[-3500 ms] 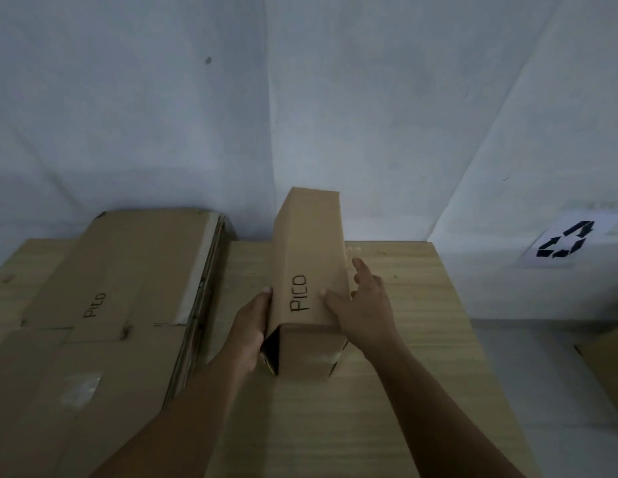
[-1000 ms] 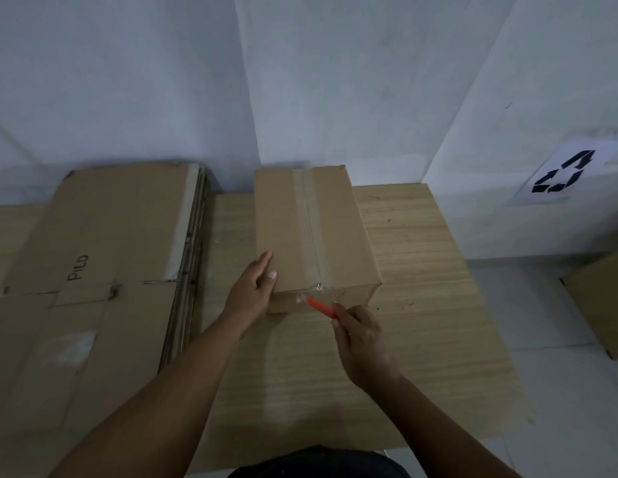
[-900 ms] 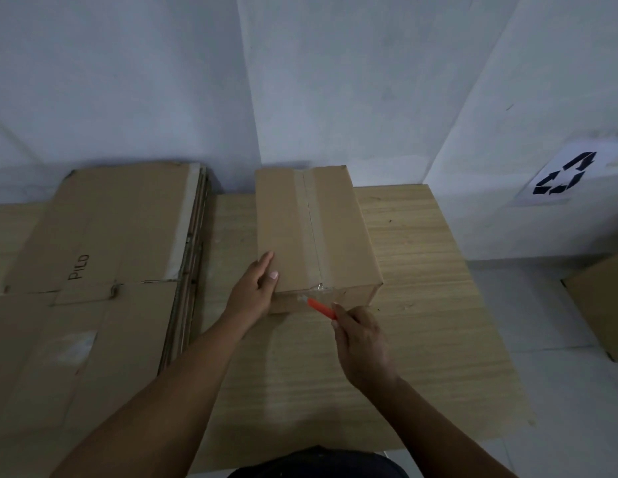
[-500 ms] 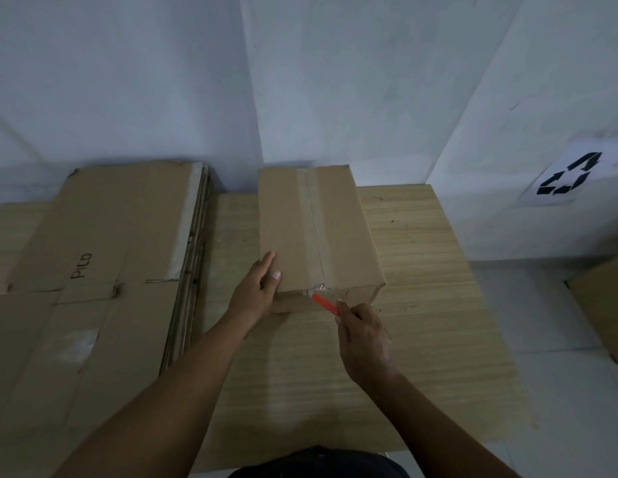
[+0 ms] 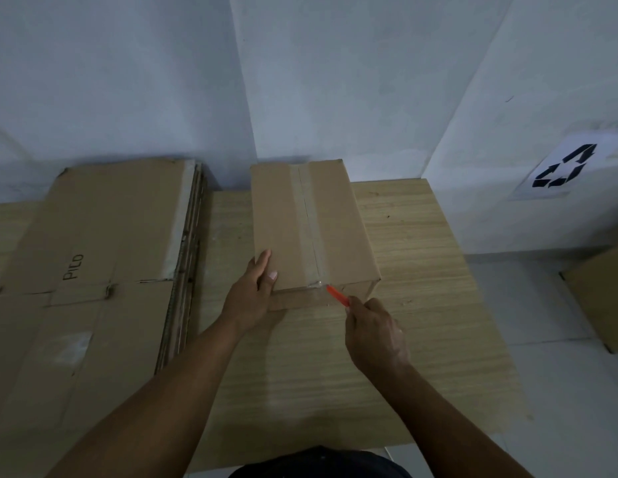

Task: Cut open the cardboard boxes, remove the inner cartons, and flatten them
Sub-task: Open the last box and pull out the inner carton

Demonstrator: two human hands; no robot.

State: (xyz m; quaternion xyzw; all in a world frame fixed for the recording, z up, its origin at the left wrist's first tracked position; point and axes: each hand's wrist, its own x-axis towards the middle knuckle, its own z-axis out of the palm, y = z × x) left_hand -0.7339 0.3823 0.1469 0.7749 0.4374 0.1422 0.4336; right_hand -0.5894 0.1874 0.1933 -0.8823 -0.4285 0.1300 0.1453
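**Two hands on one sealed box**

Two forearms reach out from the bottom edge across the pale wooden table [image 5: 335, 384]. Your right hand [image 5: 376, 334] is curled closed around an orange cutter [image 5: 336, 294], pinching it so that only the front part shows past your fingers. The cutter's tip sits at the near top edge of the cardboard box [image 5: 283, 229], right where the strip of clear tape [image 5: 309, 222] folds over that edge. The tape looks wrinkled and shiny at that spot; you cannot tell whether the tip has gone through it.

Your left hand [image 5: 254, 294] rests on the near left corner of the box, fingers together and laid flat on the top face, thumb beside them. The palm lies against the box's near side.

The box sits flat on the table, in the middle and toward the far edge, its far end close to the white wall [image 5: 335, 81]. Its flaps are closed and the tape runs lengthwise down the middle of the top, from the near edge to the far one.

To your left, just beside the box, a stack of flattened cardboard [image 5: 104, 243] covers that part of the table, with "PICO" handwritten on the top sheet.

Farther right, a recycling sign [image 5: 562, 170] is stuck low on the wall, and another brown box [image 5: 600, 298] stands on the floor at the frame's right edge.
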